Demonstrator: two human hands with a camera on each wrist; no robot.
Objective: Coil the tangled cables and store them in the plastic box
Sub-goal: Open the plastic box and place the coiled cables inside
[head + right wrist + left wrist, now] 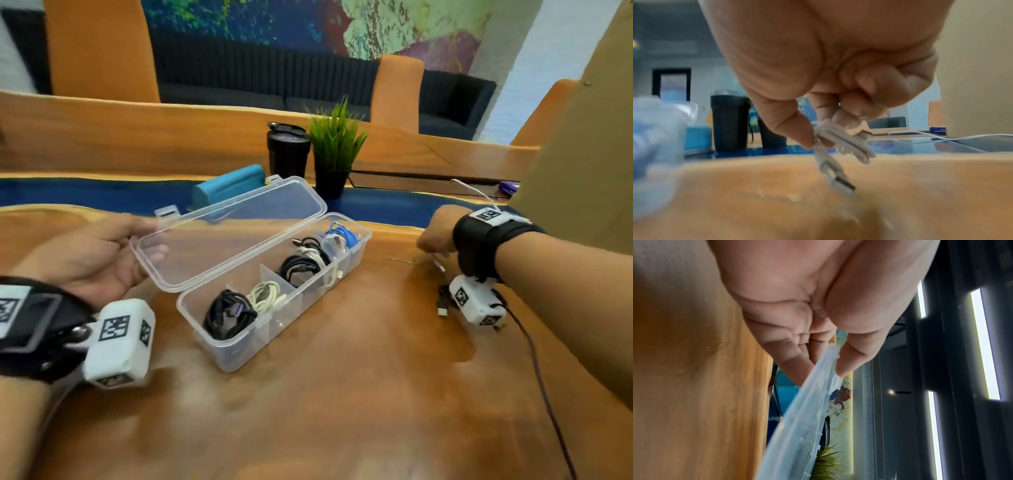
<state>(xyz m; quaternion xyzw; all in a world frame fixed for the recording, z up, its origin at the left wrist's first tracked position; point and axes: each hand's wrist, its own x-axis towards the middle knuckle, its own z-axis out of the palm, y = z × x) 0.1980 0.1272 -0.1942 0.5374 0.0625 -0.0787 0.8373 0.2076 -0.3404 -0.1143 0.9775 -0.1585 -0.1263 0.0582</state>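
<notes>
A clear plastic box (239,356) lies slantwise mid-table with its lid (233,233) raised. My left hand (99,253) pinches the lid's free edge between thumb and fingers; the left wrist view shows that hand (797,305) gripping the lid (803,426). The compartments hold coiled cables: black (227,317), white (265,296), black (299,269) and blue (340,236). To the right of the box, my right hand (436,233) pinches a folded white cable (838,141) just above the table, its USB plug (840,183) hanging down. A loose black cable (443,305) lies under that wrist.
Behind the box stand a teal case (227,188), a black tumbler (288,150) and a potted plant (334,150). A thin white cord (476,192) and a purple object (508,187) lie at the back right. A dark cord (541,377) trails toward the near edge.
</notes>
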